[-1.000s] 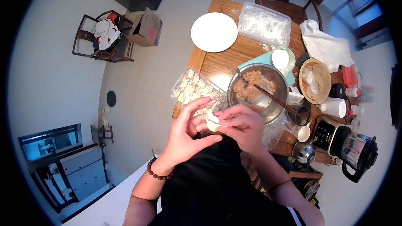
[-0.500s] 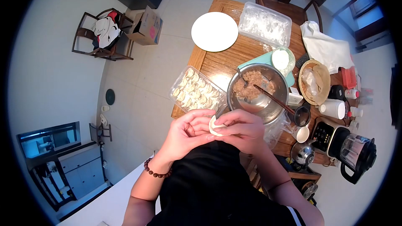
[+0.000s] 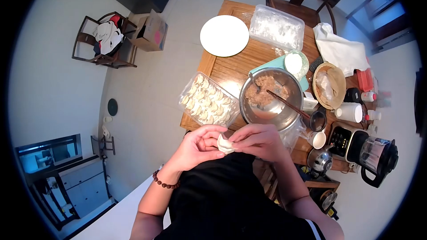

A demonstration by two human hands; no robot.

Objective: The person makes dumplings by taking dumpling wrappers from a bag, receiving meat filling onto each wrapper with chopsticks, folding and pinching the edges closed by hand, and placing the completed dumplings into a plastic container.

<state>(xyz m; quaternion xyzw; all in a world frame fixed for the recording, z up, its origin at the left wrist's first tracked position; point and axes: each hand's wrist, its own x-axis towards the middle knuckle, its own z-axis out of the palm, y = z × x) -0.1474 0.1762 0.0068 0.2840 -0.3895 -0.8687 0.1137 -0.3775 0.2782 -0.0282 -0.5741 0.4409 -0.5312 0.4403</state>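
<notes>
A pale, folded dumpling is held between both hands in front of my body. My left hand cradles it from the left, with the thumb along its lower side. From the right, the thumb and fingers of my right hand pinch its edge. Just beyond the hands stands a steel bowl of minced filling, with chopsticks and a spoon-like utensil in it. A clear tray holding several floured dumplings sits at the table's left edge.
On the wooden table are a white round plate, a floured plastic tray, a bowl of white powder and a basket. A kettle and a blender stand at the right.
The dumpling and both hands have shifted slightly down, and more of the dumpling now shows between the fingers. The right fingers have moved along its edge. The view has tilted a little.
</notes>
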